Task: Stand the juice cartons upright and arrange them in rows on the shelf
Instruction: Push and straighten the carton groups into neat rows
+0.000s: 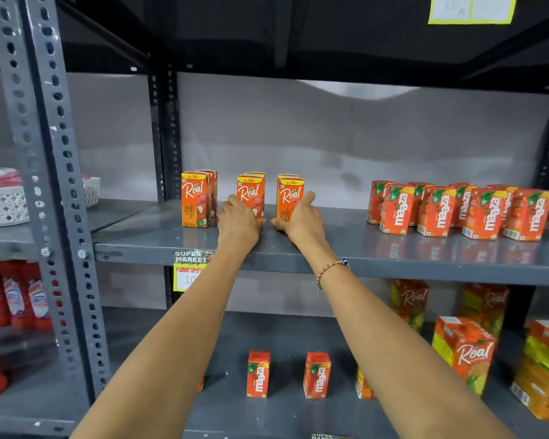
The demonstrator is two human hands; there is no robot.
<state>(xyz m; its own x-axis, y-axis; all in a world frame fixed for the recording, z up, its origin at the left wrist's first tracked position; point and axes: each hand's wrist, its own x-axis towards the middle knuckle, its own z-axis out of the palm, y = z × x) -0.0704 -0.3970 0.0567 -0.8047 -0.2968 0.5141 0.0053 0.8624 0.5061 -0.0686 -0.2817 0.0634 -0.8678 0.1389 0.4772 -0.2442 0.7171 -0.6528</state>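
left hand [237,218]: we see its grip clasping middle Real carton [251,195]
right hand [299,218]: grip clasping right Real carton [289,198]
both cartons: upright on shelf [330,245]

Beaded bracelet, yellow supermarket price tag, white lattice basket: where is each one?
Beaded bracelet [329,270]: head view, on the beads crossing the right wrist.
Yellow supermarket price tag [189,270]: head view, on its printed face at the shelf edge.
White lattice basket [4,207]: head view, on its perforated front wall, far left.
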